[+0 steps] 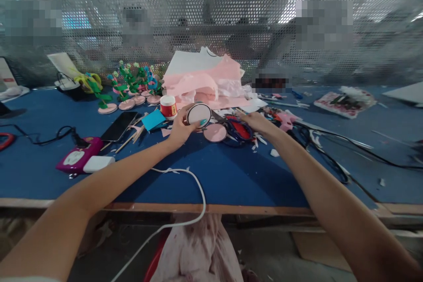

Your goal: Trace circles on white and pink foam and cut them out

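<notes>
My left hand point(182, 128) is closed around a round white disc point(199, 115) with a dark rim, tilted to face me above the table. A pink disc point(214, 133) lies flat just below it. To the right my right hand point(256, 121) reaches down over the scraps, fingers drawn together; whatever is between them is too small to make out. Scissors point(238, 131) with blue and red handles lie under and beside that hand. A white jar with a red label point(168, 107) and a blue paper square point(153, 120) are left of my left hand.
Pink and white sheets point(205, 77) are heaped at the back. Several small green craft plants point(128, 83) on pink bases stand back left. A black phone point(119, 126), a purple power socket point(81, 155) and a white cable point(198, 185) lie nearer. Black cords point(346, 141) cross the right side.
</notes>
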